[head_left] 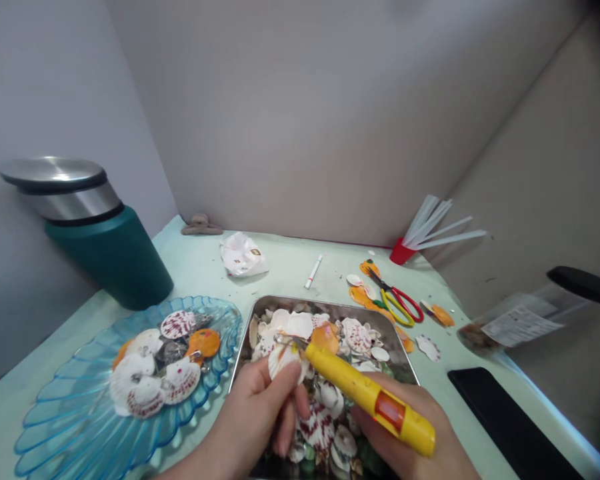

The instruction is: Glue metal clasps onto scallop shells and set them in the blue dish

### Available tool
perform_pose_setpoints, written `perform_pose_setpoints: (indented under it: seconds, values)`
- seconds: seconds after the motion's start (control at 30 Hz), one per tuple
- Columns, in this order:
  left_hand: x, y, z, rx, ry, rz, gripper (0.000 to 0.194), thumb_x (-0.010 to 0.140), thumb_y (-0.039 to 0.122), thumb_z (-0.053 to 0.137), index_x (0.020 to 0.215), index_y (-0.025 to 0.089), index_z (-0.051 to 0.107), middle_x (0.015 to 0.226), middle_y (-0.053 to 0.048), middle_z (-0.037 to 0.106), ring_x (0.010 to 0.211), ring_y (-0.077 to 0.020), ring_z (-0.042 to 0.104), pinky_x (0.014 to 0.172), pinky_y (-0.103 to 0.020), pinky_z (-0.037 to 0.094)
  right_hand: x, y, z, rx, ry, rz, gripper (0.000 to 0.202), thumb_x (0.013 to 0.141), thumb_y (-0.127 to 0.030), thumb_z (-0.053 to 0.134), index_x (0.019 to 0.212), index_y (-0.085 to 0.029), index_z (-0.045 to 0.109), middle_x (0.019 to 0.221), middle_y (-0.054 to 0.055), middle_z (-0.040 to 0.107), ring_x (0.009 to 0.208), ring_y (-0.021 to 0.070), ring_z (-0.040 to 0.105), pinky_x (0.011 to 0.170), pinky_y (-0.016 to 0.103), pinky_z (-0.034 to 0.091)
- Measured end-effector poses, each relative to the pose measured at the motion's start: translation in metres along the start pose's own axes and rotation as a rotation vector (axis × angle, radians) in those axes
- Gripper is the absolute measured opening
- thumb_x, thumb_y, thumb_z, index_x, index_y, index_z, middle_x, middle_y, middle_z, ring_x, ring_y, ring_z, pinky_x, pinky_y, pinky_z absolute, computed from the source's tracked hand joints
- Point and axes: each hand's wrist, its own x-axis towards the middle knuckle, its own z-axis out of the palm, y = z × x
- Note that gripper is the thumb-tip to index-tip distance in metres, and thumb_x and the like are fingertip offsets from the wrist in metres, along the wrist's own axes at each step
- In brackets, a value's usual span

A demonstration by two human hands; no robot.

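Observation:
My left hand (267, 403) pinches a white scallop shell (281, 360) between thumb and fingers, above a metal tray (400, 337) heaped with shells. A small metal piece (286, 340) shows at the shell's top edge; its exact kind is unclear. In my right hand (405, 417) is a yellow hot glue gun (353, 383) with an orange-red window on its side. Its metal nozzle points left, close to the shell; whether they touch I cannot tell. The fingers around the gun's grip are mostly hidden beneath it.
On the left stand a blue shell-shaped dish (80, 413) with several shells and a green bottle (113, 257). Behind the tray lie a crumpled wrapper (243, 255) and a white marker (313, 272). At right are scissors (397, 303), a red cup (401, 252) of translucent sticks, a clear jar (520, 327) and a phone (510, 417).

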Motion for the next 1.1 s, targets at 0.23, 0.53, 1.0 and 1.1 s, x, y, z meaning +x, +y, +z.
perform_pose_setpoints:
  seconds: [0.23,0.53,1.0,1.1]
  values:
    - [0.004,-0.003,-0.003,-0.052,0.045,-0.003,0.053,0.076,0.063,0.052,0.054,0.015,0.057,0.027,0.004,0.044,0.026,-0.0043,0.027,0.039,-0.021,0.019,0.0,0.002,0.0,-0.043,-0.016,0.045,0.009,0.077,-0.024,0.062,0.083,-0.021,0.068,0.059,-0.003,0.065,0.046,0.0125,0.057,0.051,0.019,0.05]
    - [0.002,-0.001,-0.002,-0.047,0.044,0.002,0.05,0.08,0.058,0.052,0.056,0.014,0.058,0.028,0.004,0.044,0.027,-0.0045,0.028,0.041,-0.021,0.02,-0.002,0.004,0.001,-0.058,-0.01,0.064,0.009,0.077,-0.027,0.061,0.08,-0.021,0.067,0.056,-0.003,0.062,0.045,0.013,0.056,0.055,0.022,0.053]
    - [0.002,-0.001,-0.003,-0.061,0.087,-0.004,0.053,0.078,0.061,0.051,0.054,0.015,0.057,0.027,0.004,0.044,0.027,-0.0046,0.028,0.041,-0.021,0.02,-0.001,0.015,-0.012,-0.19,-0.04,0.03,0.021,0.078,-0.02,0.057,0.096,-0.02,0.067,0.079,0.001,0.073,0.061,0.017,0.067,0.059,0.023,0.053]
    - [-0.001,0.004,-0.002,-0.069,0.132,0.015,0.05,0.083,0.054,0.05,0.054,0.014,0.057,0.028,0.004,0.044,0.029,-0.0043,0.029,0.043,-0.02,0.021,0.0,0.021,-0.014,-0.323,-0.108,-0.038,0.036,0.072,-0.01,0.049,0.103,-0.019,0.065,0.089,0.004,0.074,0.074,0.0206,0.07,0.068,0.028,0.054]
